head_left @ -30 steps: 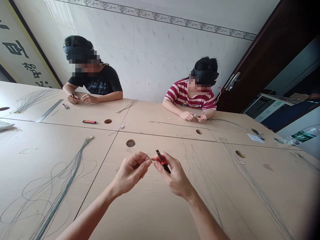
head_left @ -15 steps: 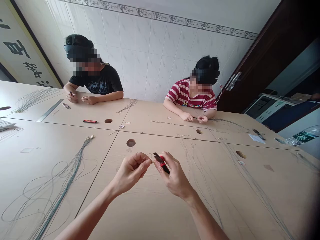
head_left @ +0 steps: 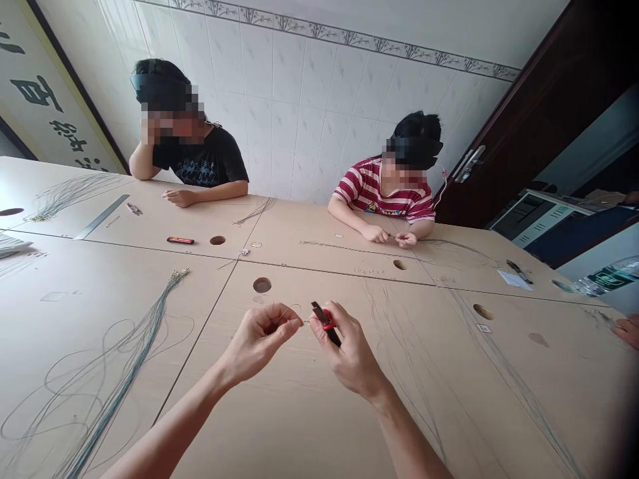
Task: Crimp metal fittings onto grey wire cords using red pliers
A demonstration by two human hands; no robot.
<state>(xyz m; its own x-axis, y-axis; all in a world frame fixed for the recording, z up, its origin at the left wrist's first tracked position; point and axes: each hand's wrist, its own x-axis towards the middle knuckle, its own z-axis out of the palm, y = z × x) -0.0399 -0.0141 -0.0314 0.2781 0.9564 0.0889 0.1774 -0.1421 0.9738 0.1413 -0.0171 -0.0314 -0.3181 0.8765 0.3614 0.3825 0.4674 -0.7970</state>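
Observation:
My left hand pinches the end of a thin wire that loops up above my fingers. My right hand is closed around a small red and black tool, its black tip pointing up and left. The fingertips of both hands nearly meet above the light wooden table. A bundle of long thin wires with small metal ends lies on the table to my left.
Two people sit across the table, each with hands on the wood near thin wires. Round cable holes dot the tabletop. A red and black bar, a metal ruler and more wires lie around. Another person's hand shows at the right edge.
My hands stay almost in place, the tool's tip shifting slightly. The person in black has raised one hand from the table to the face.

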